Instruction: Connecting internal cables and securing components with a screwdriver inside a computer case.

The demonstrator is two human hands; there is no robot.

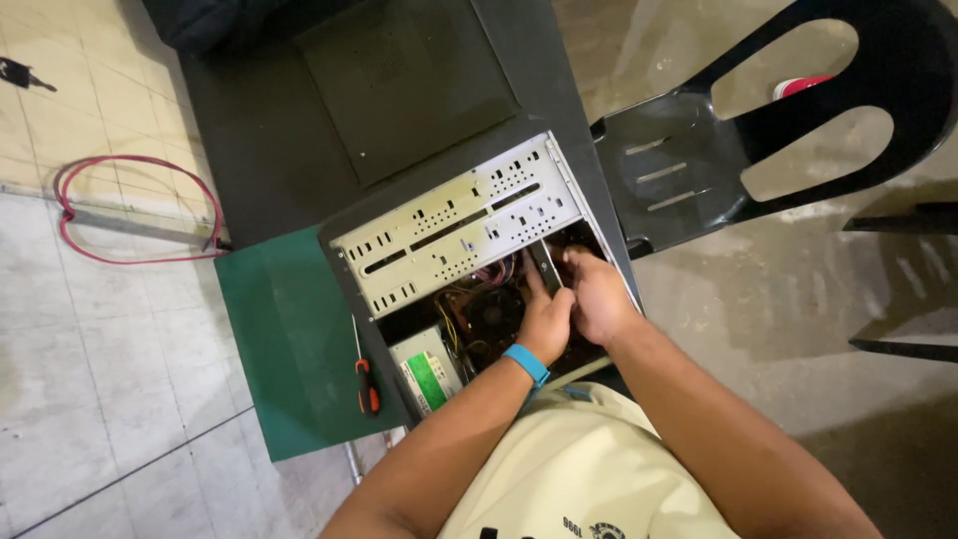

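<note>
An open desktop computer case (454,225) lies on its side on a dark table, showing its metal drive cage, cooling fan (491,314), coloured wires and power supply (429,374). My left hand (544,319), with a blue wristband, reaches inside near the fan, fingers resting on a thin metal part. My right hand (596,294) is inside beside it at the case's right edge, fingers curled on something I cannot make out.
A screwdriver with an orange and black handle (365,377) lies on a green mat (289,339) left of the case. The case's side panel (404,85) rests further back. A black plastic chair (758,130) stands to the right. A red cable (130,210) loops on the tiled floor.
</note>
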